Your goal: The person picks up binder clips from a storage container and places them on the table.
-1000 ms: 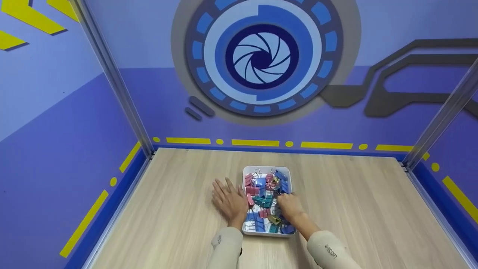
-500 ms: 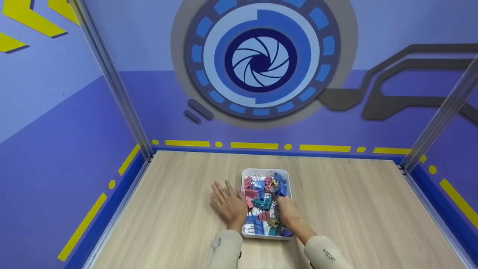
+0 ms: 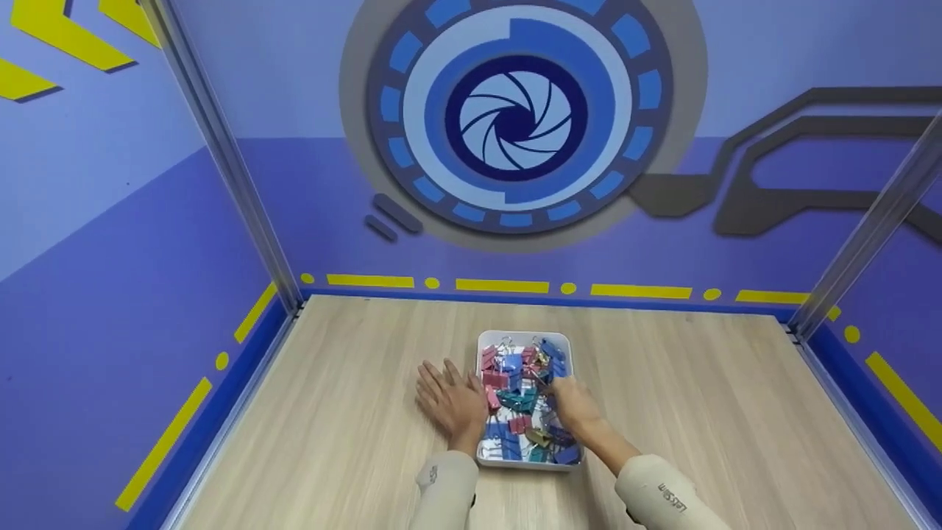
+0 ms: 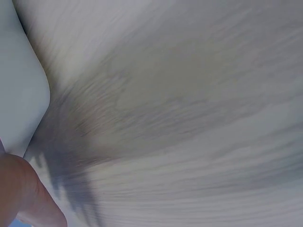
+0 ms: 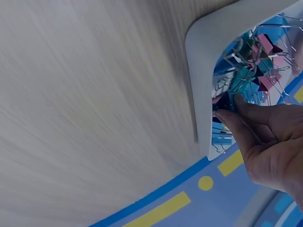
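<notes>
A white tray (image 3: 524,465) holds many binder clips in pink, blue, teal and gold, lying in a jumble. Outside its left wall, my left hand (image 3: 450,403) lies with fingers spread on the table, its thumb side against the tray. The left wrist view catches only a bit of that hand (image 4: 33,194) beside the tray's pale wall (image 4: 23,80). My right hand (image 3: 575,405) reaches over the right wall into the tray. In the right wrist view, its thumb and forefinger pinch a dark binder clip (image 5: 225,102) close to the wall, among the other clips. Its far side is hidden.
The tray stands on a wood-grain table (image 3: 353,412). Blue printed panels (image 3: 397,162) close in the back and sides, with metal posts (image 3: 228,162) at the corners.
My right hand has drawn slightly toward me, then gone forward and right again within the tray. More dark blue clips show by the near right corner. My left hand stays in place.
</notes>
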Tool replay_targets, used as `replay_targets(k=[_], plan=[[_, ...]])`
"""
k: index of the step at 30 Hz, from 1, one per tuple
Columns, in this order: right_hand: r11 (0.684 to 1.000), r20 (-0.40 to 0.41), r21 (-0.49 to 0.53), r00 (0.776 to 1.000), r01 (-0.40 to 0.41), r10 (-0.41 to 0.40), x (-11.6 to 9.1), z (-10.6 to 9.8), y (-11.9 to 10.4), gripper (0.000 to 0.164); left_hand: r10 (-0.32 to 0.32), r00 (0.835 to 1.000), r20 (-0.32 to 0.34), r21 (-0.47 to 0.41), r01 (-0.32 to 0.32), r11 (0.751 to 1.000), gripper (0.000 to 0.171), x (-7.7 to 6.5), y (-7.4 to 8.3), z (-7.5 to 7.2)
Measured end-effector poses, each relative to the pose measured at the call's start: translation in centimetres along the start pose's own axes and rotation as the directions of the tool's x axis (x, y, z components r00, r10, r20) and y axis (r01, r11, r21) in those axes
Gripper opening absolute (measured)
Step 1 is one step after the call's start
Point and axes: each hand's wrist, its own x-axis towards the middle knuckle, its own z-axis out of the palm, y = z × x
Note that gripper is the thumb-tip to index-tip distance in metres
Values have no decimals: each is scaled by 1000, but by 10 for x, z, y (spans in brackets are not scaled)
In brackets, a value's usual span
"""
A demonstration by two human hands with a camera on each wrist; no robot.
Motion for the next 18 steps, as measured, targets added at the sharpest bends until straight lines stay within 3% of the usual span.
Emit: replay_targets(k=[5,9,14,18], plan=[[999,-18,26,999,27,-27,9,-15,-1,23,10,1000,-15,9,-10,1000,61,1,-1,0],[1000,-26,24,1000,-1,1,23,-29,8,29,21,999,-34,29,-20,999,62,2,-3,2],[996,-27,36,997,-76,77,33,-47,36,28,21,999,-33,21,-20,1000,61,1,-3,3],[987,-18,18,987,-158,159,30,-57,64,22,16,999,-28,19,-15,1000,60,-1,0,1]])
